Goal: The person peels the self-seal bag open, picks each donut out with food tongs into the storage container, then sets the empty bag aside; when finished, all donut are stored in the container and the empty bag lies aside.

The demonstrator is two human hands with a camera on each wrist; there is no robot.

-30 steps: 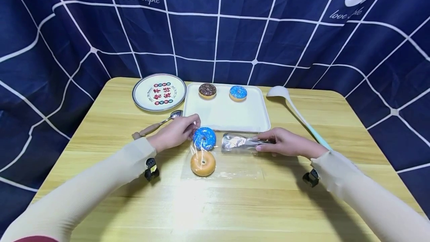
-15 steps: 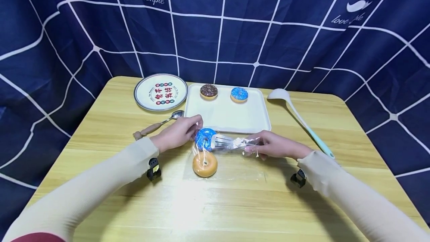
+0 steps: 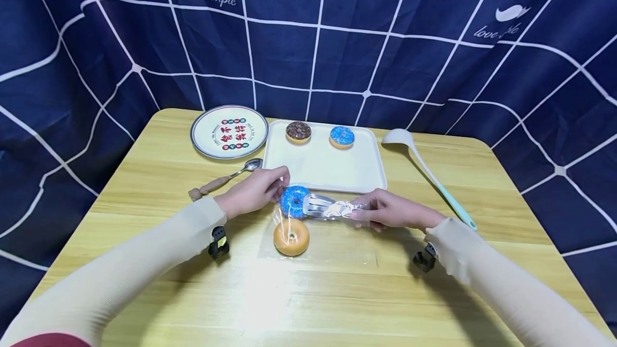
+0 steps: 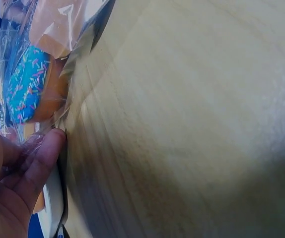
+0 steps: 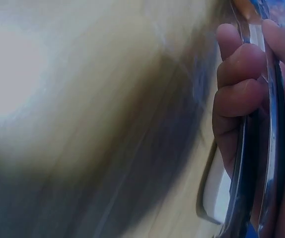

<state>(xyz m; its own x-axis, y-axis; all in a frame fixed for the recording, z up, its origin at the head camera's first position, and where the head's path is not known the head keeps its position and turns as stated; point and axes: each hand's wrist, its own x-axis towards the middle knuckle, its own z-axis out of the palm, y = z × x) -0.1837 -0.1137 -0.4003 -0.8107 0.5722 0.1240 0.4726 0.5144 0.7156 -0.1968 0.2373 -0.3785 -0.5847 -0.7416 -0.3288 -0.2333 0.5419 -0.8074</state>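
Note:
My left hand (image 3: pixel 257 189) pinches the edge of a clear plastic bag (image 3: pixel 337 245), as the left wrist view also shows at its fingertips (image 4: pixel 52 144). Under the film, beside that hand, is a blue sprinkled donut (image 3: pixel 288 200). A plain tan donut (image 3: pixel 291 248) lies just nearer to me, also under the plastic. In my right hand (image 3: pixel 392 209) are metal tongs (image 3: pixel 315 206), their slotted end right at the blue donut's right side. Fingers wrap the two tong arms (image 5: pixel 242 163) in the right wrist view. Crinkled film covers part of the tongs.
Behind the bag stands a white tray (image 3: pixel 328 167) bearing a chocolate donut (image 3: pixel 298 131) and another blue donut (image 3: pixel 341 135). To the left are a printed plate (image 3: pixel 204 133) and a wooden-handled spoon (image 3: pixel 219 183). A ladle (image 3: pixel 429 173) lies right of the tray.
The right hand has moved left, bringing the tongs inside the film up to the blue donut. My left hand keeps its hold on the bag's edge.

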